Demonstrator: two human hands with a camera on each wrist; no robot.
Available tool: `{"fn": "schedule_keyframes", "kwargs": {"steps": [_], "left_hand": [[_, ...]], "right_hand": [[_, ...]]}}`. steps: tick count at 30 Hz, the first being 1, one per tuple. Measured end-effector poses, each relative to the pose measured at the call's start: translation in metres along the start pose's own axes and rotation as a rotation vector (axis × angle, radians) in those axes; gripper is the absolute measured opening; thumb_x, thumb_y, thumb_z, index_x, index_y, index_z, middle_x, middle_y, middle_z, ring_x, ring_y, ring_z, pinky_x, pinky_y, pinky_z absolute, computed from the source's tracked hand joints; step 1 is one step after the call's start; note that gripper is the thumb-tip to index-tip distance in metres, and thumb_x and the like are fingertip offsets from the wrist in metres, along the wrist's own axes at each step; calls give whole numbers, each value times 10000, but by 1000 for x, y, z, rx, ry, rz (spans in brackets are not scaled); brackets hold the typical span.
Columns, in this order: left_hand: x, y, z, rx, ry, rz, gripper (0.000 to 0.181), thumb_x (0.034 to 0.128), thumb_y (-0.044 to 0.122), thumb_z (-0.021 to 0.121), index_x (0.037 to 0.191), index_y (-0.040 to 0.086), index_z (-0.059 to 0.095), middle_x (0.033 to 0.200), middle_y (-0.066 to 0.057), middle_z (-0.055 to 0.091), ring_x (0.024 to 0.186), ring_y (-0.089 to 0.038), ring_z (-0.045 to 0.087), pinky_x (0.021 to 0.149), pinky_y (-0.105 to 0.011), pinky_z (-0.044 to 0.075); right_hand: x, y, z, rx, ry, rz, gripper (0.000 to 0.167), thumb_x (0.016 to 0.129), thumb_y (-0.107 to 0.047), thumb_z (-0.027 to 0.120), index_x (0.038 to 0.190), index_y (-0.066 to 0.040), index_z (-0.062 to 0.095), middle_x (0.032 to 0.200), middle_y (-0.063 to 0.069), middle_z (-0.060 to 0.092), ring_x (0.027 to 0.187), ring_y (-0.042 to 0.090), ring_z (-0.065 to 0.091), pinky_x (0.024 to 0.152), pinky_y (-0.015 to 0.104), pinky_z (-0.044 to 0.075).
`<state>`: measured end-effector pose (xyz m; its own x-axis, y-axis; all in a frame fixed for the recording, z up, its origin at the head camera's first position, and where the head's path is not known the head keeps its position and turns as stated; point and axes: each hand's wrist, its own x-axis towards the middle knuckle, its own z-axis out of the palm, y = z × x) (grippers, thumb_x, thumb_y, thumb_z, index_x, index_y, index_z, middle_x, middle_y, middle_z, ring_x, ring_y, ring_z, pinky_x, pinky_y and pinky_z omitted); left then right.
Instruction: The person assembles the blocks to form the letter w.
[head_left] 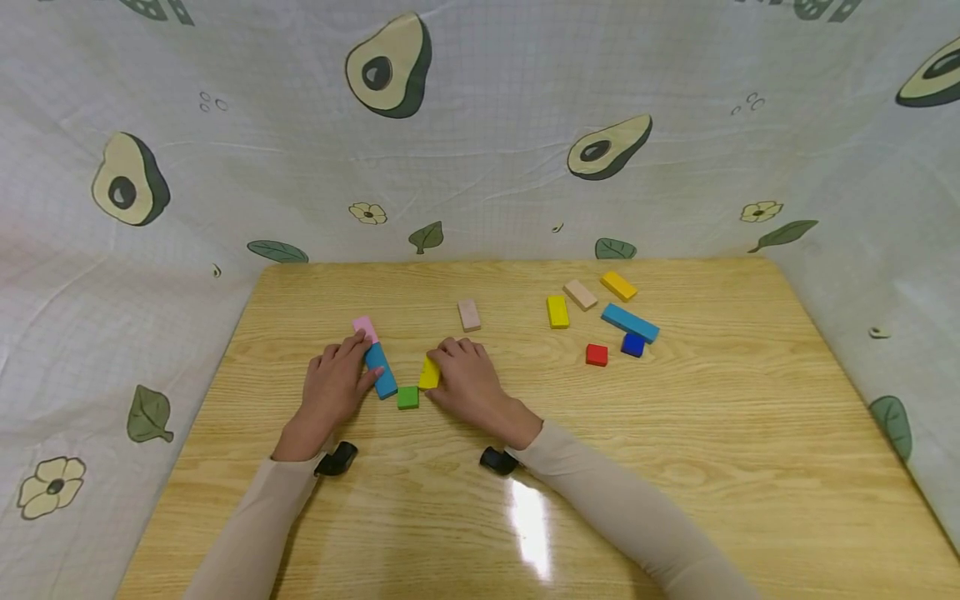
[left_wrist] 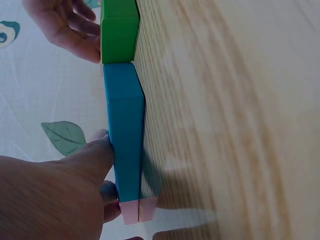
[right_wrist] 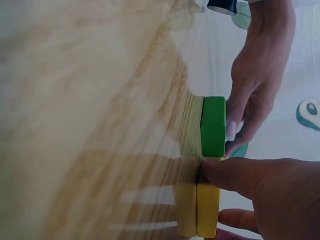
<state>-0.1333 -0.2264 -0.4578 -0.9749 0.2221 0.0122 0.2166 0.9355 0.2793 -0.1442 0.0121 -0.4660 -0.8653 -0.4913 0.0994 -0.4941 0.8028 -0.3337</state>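
Presently, the left hand [head_left: 330, 387] lies over the long blue block [head_left: 380, 367] and the pink block [head_left: 365, 327] at its far end, thumb across the blue, resting on the pair rather than closed round it. The right hand [head_left: 468, 379] pinches the yellow block [head_left: 428, 375], with the thumb toward its near end and a fingertip toward its far end. The green block [head_left: 408, 397] sits between the near ends of blue and yellow, on the left part of the wooden table [head_left: 637, 467]; whether its corners touch both neighbours cannot be told with certainty. The step in hand appears to be adjusting the lie of these blocks. For good results, keep the left hand's pressure light and even, so that pink and blue remain in line. Slide the yellow block flat, without lifting or tipping it, and control both ends to set its angle. Avoid pushing hard against the green block; it is small, unheld, and likely to turn. Release the fingers straight upward, and keep the right hand's knuckles away from the pale block [head_left: 468, 315] just beyond.
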Motion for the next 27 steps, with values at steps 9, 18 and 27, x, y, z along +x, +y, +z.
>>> {"fn": "schedule_keyframes", "kwargs": {"steps": [9, 18, 27], "left_hand": [[1, 0, 0, 1, -7, -4, 571, 1076, 275, 643, 1542, -25, 502, 1628, -210, 431, 1405, -498, 443, 1108, -694, 366], [2, -2, 3, -12, -2, 2, 567, 1075, 265, 644, 1535, -34, 504, 1624, -221, 432, 1402, -504, 445, 1105, -700, 368], [1, -3, 3, -16, -19, -2, 576, 1085, 273, 625, 1550, -37, 484, 1636, -222, 415, 1414, -504, 432, 1118, -703, 355]], "right_hand": [[0, 0, -2, -11, -16, 3, 608, 919, -405, 844, 1405, -90, 657, 1329, 85, 627, 1215, 294, 566, 1081, 449, 439], [-2, 17, -23, 79, -27, 39, 644, 950, -329, 824, 1484, -58, 587, 1446, 143, 570, 1341, 354, 520, 1151, 529, 398], [10, 61, -31, 192, -16, 123, 635, 965, -212, 795, 1518, -29, 544, 1538, 195, 503, 1384, 415, 487, 1167, 570, 382]]}}
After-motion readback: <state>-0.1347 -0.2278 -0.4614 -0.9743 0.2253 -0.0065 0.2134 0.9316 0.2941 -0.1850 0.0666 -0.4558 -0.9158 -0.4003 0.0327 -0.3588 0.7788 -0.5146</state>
